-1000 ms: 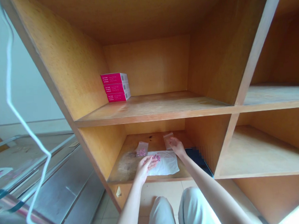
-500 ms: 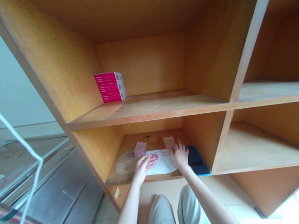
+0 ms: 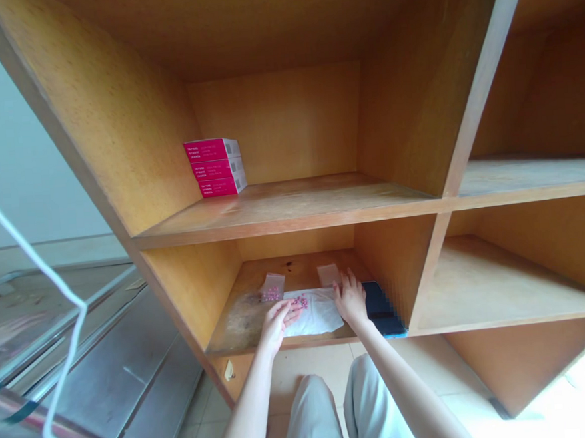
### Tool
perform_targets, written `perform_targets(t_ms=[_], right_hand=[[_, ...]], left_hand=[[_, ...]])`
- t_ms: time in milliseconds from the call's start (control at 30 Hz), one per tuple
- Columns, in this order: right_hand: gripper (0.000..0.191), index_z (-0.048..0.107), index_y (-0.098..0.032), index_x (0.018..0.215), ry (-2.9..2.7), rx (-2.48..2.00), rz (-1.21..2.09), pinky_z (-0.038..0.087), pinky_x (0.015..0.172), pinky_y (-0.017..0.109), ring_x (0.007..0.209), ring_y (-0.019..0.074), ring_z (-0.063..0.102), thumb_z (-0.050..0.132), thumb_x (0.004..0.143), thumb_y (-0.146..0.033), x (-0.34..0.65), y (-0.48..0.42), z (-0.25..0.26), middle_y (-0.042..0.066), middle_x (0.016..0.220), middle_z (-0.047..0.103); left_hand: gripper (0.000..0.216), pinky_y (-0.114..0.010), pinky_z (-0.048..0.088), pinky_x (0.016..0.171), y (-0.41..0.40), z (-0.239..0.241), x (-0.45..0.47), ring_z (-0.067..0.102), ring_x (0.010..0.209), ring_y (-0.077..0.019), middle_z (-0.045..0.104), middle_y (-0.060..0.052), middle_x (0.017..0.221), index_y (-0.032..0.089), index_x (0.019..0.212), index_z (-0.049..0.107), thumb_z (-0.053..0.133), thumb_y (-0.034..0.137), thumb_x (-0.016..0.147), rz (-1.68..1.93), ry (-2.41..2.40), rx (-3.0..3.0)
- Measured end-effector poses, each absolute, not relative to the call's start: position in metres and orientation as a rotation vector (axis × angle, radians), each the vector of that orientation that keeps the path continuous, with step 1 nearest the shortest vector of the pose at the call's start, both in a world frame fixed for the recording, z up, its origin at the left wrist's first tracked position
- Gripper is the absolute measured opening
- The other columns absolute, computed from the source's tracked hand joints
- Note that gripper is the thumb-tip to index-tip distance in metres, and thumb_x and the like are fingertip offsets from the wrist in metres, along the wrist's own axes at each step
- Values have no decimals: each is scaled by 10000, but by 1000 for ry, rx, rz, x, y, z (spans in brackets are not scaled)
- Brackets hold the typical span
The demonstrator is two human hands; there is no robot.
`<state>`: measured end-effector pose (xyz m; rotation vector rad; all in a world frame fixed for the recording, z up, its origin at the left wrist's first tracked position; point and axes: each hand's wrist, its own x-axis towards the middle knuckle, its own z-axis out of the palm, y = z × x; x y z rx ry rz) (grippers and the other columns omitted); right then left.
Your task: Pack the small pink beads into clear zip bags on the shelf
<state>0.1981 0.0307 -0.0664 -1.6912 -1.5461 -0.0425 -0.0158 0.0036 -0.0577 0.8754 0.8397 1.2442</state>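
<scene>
My left hand [image 3: 276, 322] is at the left edge of a white cloth-like sheet [image 3: 314, 319], its fingers stretched toward a small cluster of pink beads [image 3: 301, 302] on the sheet. Nothing can be made out in its grasp. At the sheet's right end lies my right hand [image 3: 351, 299], palm down with fingers apart, its fingertips close to a small clear bag [image 3: 329, 275]. Whether they touch the bag I cannot tell. Another clear bag with pink beads [image 3: 273, 288] in it lies behind my left hand.
A dark, flat object with a blue edge [image 3: 383, 311] lies right of my right hand. Three pink boxes [image 3: 217, 168] are stacked on the shelf above [image 3: 292, 209]. Wooden dividers [image 3: 429, 276] bound the compartment. A white cable [image 3: 29, 247] hangs at the left.
The view has shifted slightly. My hands stay in nearly the same places, the left by the beads and the right at the sheet's right end.
</scene>
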Motion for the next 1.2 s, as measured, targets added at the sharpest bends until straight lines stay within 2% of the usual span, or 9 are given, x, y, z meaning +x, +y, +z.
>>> perform_targets(t_ms=[133, 200, 300, 500, 700, 833, 933, 1067, 1200], right_hand=[[326, 521, -134, 1055, -1521, -1369, 148, 389, 856, 376, 1017, 233, 486, 324, 827, -256, 189, 33, -72, 147, 1093, 534], [265, 541, -140, 962, -1464, -1316, 288, 426, 787, 336, 883, 207, 537, 353, 792, -220, 182, 33, -75, 123, 963, 572], [213, 548, -151, 886, -1368, -1307, 442, 438, 719, 307, 768, 189, 555, 398, 741, -196, 173, 34, -80, 94, 873, 592], [219, 561, -156, 845, -1366, -1306, 512, 430, 707, 295, 743, 187, 557, 415, 683, -154, 166, 37, -87, 73, 804, 604], [253, 577, -155, 866, -1420, -1302, 503, 433, 697, 291, 723, 184, 559, 437, 656, -134, 167, 38, -90, 76, 818, 609], [261, 578, -155, 884, -1437, -1282, 527, 440, 705, 293, 751, 187, 565, 438, 664, -135, 168, 37, -91, 84, 849, 610], [262, 575, -162, 896, -1428, -1265, 556, 444, 715, 300, 760, 185, 568, 435, 676, -140, 170, 37, -92, 77, 847, 612], [274, 579, -156, 904, -1419, -1255, 573, 450, 715, 305, 760, 184, 569, 434, 672, -139, 173, 37, -92, 81, 846, 615], [272, 585, -154, 898, -1399, -1240, 589, 455, 717, 302, 768, 183, 574, 430, 675, -147, 173, 37, -92, 80, 852, 619]], left_hand=[[239, -332, 514, 770, 3, -56, -15, 659, 806, -221, 692, -123, 837, 106, 876, 580, 648, 248, 695, 1264, 847, 840], [228, -338, 515, 766, 4, -55, -15, 661, 793, -219, 692, -126, 833, 103, 874, 581, 640, 241, 702, 1282, 842, 820], [209, -334, 514, 760, 5, -56, -16, 663, 775, -209, 693, -128, 821, 95, 878, 583, 620, 221, 716, 1313, 817, 778], [177, -305, 508, 765, 7, -59, -21, 660, 760, -174, 693, -108, 805, 99, 898, 589, 565, 180, 742, 1392, 761, 640], [178, -300, 505, 728, 9, -61, -26, 651, 712, -160, 681, -88, 769, 109, 855, 604, 512, 208, 739, 1493, 762, 550], [170, -314, 495, 666, 20, -53, -32, 638, 665, -169, 659, -59, 694, 134, 833, 569, 518, 245, 715, 1705, 999, 688], [187, -316, 480, 704, 36, -41, -40, 630, 761, -180, 661, -68, 781, 154, 863, 556, 527, 244, 703, 1786, 1325, 1004], [251, -337, 434, 811, 52, -27, -51, 602, 881, -202, 651, -86, 959, 177, 908, 594, 600, 228, 662, 1307, 1701, 1675], [320, -347, 383, 860, 58, -21, -57, 580, 945, -218, 647, -65, 1022, 223, 976, 607, 628, 225, 657, 862, 1852, 2096]])
